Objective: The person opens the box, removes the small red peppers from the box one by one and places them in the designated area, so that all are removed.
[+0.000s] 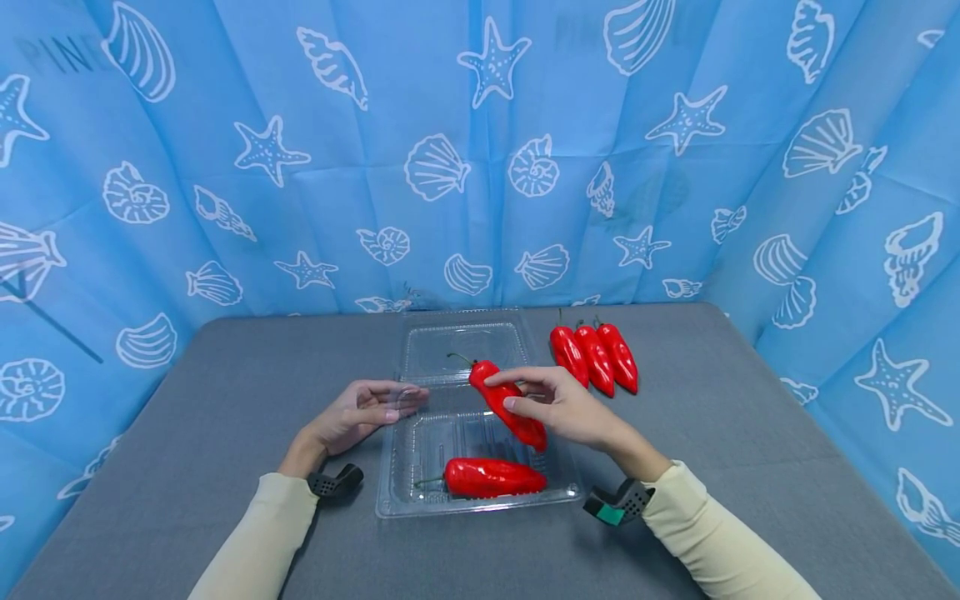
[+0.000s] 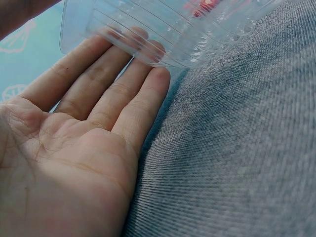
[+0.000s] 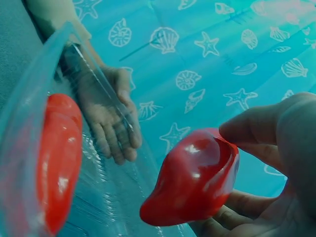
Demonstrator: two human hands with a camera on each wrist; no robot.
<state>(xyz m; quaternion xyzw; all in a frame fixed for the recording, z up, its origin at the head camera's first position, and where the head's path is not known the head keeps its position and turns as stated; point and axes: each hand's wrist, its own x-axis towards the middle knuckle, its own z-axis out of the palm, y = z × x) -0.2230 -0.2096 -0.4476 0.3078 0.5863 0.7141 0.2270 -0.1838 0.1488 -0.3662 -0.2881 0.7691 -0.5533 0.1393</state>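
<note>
My right hand (image 1: pixel 566 404) pinches a red pepper (image 1: pixel 510 408) with a green stem, holding it tilted above the clear plastic container (image 1: pixel 480 507). Inside the container's front part lies another red pepper (image 1: pixel 495 477), on its side with the stem to the left. My left hand (image 1: pixel 367 414) is at the container's left side; its fingers (image 2: pixel 133 91) are nearly straight and touch or nearly touch the clear wall, gripping nothing. In the right wrist view the held pepper (image 3: pixel 195 177) sits between thumb and fingers, and the lying pepper (image 3: pixel 60 163) shows through the plastic.
Several things stand around on the grey table (image 1: pixel 750 467): three red peppers (image 1: pixel 595 360) lie side by side behind my right hand, and the container's clear lid (image 1: pixel 465 346) lies folded back. A blue curtain (image 1: pixel 487 208) with white shells hangs behind.
</note>
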